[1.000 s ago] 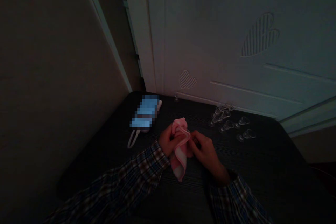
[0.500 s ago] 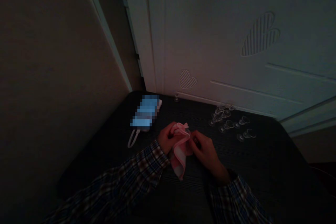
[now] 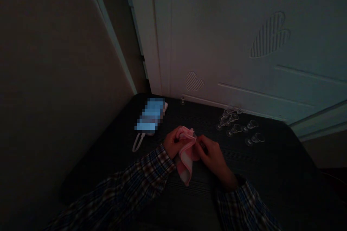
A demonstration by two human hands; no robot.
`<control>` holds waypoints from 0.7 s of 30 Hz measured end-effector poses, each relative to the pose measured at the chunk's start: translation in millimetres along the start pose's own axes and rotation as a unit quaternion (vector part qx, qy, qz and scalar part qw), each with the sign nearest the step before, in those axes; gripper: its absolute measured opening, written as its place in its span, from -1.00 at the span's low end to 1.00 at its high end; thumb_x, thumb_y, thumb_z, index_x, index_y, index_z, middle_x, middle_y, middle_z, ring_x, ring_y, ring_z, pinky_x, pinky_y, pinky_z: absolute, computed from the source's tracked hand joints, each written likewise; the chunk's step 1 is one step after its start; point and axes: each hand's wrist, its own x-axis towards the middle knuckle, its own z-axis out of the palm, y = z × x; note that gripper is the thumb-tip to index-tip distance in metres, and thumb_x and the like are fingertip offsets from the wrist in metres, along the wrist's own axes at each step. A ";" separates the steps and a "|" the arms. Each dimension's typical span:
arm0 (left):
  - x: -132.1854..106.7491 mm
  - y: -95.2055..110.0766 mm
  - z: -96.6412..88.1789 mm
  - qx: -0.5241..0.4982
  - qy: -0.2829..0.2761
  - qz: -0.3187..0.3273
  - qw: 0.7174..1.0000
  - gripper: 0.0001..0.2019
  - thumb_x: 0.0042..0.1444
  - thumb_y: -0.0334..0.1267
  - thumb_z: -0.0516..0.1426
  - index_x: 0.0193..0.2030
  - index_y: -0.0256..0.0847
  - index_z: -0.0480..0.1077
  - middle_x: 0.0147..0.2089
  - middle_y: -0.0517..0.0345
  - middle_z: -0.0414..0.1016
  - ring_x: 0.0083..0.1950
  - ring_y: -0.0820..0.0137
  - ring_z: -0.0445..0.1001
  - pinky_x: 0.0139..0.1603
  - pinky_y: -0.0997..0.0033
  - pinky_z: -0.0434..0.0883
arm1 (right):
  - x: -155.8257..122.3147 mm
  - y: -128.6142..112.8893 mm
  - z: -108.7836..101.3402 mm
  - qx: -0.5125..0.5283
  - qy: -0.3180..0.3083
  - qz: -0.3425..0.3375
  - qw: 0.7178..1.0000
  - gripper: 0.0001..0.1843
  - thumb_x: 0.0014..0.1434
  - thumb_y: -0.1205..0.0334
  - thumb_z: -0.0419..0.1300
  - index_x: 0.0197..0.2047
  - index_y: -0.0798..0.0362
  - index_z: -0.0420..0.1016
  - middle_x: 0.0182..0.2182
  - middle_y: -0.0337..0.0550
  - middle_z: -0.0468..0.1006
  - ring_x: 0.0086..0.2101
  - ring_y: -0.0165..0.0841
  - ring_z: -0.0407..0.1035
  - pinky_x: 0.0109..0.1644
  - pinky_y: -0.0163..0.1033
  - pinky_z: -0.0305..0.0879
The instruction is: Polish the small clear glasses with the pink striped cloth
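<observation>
A pink and white cloth (image 3: pixel 185 160) hangs in folds between my two hands, above the dark tabletop. My left hand (image 3: pixel 172 143) is closed around its upper left part, with the cloth bunched over the fingers. From the other side, my right hand (image 3: pixel 213 153) pinches at the cloth's right edge, thumb and fingers pressed together. Whether a small glass is inside the folds I cannot tell, as cloth and fingers cover that spot. Several small clear stemmed glasses (image 3: pixel 234 129) stand to the right, beyond my right hand.
A phone (image 3: pixel 150 115) with a blurred lit screen lies at the back left, a white strap loop (image 3: pixel 138 142) at its near end. One small glass (image 3: pixel 183 100) stands alone by the white panel (image 3: pixel 217 43). A wall (image 3: pixel 54 79) rises along the dark table's (image 3: pixel 271 177) left side.
Both hands keep nearly the same place and grip on the cloth. Only a slight shift of the whole view shows.
</observation>
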 end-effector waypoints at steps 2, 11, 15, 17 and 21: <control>-0.8 -0.7 0.1 -0.010 0.003 -0.007 1.000 -0.77 -0.10 -0.27 0.24 -0.30 -0.31 0.36 -0.37 0.18 0.42 -0.33 0.46 0.36 -0.28 0.50 0.31 | 0.0 0.3 0.2 -0.002 -0.004 -0.001 1.000 -0.85 0.23 0.22 -0.02 -0.36 0.05 0.28 -0.51 -0.30 0.35 -0.51 -0.49 0.25 -0.43 -0.39 0.07; 0.0 -2.7 -0.3 -0.048 0.012 -0.051 0.997 -0.75 -0.17 -0.29 0.28 -0.34 -0.28 0.35 -0.40 0.22 0.43 -0.36 0.47 0.39 -0.33 0.52 0.33 | 0.4 -0.4 0.2 -0.003 -0.004 -0.013 1.000 -0.85 0.23 0.23 -0.02 -0.36 0.06 0.27 -0.51 -0.30 0.33 -0.50 -0.50 0.24 -0.42 -0.39 0.07; -0.1 -2.0 1.1 -0.053 0.024 -0.038 0.998 -0.76 -0.17 -0.30 0.28 -0.35 -0.27 0.34 -0.39 0.22 0.44 -0.35 0.46 0.40 -0.30 0.49 0.34 | 0.6 -0.6 -0.3 -0.009 0.003 -0.002 1.000 -0.82 0.24 0.19 -0.03 -0.36 0.06 0.28 -0.51 -0.30 0.34 -0.51 -0.49 0.24 -0.43 -0.39 0.07; -0.6 -2.1 1.6 -0.051 0.026 -0.028 0.998 -0.75 -0.15 -0.30 0.27 -0.32 -0.27 0.34 -0.36 0.21 0.44 -0.33 0.46 0.40 -0.28 0.50 0.34 | 0.7 -0.7 -0.5 -0.010 0.006 0.003 1.000 -0.81 0.24 0.17 -0.03 -0.36 0.06 0.28 -0.52 -0.30 0.34 -0.51 -0.50 0.25 -0.43 -0.39 0.08; -1.2 -3.4 1.7 -0.050 0.028 -0.014 0.998 -0.72 -0.14 -0.30 0.27 -0.25 -0.26 0.35 -0.32 0.19 0.45 -0.30 0.45 0.41 -0.26 0.50 0.35 | 0.9 -1.0 -0.5 -0.012 0.011 0.008 1.000 -0.80 0.24 0.16 -0.03 -0.35 0.06 0.29 -0.52 -0.30 0.35 -0.51 -0.50 0.26 -0.43 -0.40 0.08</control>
